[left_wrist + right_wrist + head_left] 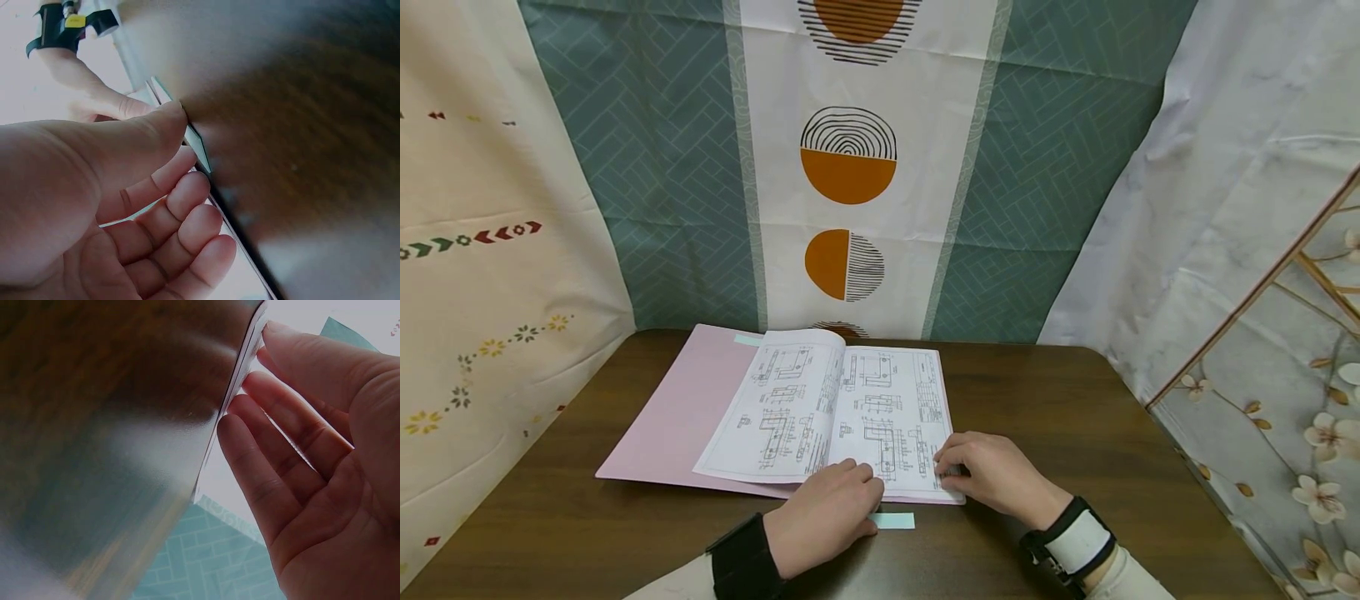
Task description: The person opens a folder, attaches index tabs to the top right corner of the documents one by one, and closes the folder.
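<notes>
An open booklet [891, 392] of white pages printed with technical drawings lies over a pink cover [681, 408] on the table. At its near edge my left hand [827, 517] pinches a pale green strip [895, 521], which juts toward me over the tabletop. The left wrist view shows the thumb [165, 128] on the near face of that strip, with the fingers behind. My right hand [988, 475] rests at the right edge of the booklet near its lower corner. In the right wrist view its fingers [250, 456], fairly straight, touch the page edges.
A brown wooden table [1015, 392] bears everything. Another pale green strip [747, 340] shows at the far edge of the pink cover. A patterned curtain [685, 167] hangs behind the table, with light cloths at left and right.
</notes>
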A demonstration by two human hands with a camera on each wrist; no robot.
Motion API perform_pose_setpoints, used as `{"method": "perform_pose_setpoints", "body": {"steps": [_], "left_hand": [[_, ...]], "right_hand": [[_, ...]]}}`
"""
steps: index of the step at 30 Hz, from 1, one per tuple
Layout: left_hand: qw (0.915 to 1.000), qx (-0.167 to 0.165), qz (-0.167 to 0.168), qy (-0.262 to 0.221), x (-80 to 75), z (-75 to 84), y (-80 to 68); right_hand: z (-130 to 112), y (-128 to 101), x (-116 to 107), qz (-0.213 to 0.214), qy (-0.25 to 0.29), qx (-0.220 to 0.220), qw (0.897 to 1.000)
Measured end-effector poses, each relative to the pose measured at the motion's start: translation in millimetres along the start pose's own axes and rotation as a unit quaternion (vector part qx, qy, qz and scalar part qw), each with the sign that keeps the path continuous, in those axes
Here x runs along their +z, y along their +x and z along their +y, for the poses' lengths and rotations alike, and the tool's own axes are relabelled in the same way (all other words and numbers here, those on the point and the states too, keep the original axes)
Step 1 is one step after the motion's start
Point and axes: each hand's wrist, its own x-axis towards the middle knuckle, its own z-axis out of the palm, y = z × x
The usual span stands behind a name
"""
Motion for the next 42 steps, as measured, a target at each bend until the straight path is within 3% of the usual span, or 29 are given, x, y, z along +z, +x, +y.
{"method": "perform_pose_setpoints", "body": {"steps": [9, 22, 33, 42], "left_hand": [[0.9999, -0.007, -0.010, 0.010, -2.2, 2.6, 0.5], [0.9993, 0.019, -0.002, 0.031, -1.2, 4.2, -0.2], [0.9997, 0.024, 0.007, -0.002, -13.5, 2.6, 2.9], [0.9980, -0.012, 0.059, -0.019, -26.6, -18.0, 20.8]], "right_hand": [[-1, 0, 0, -0.009, 0.000, 0.013, 1.000], [-1, 1, 1, -0.006, 0.003, 0.009, 1.000], [0, 1, -2, -0.003, 0.004, 0.002, 1.000], [1, 6, -7, -0.027, 0.028, 0.012, 0.999]]}}
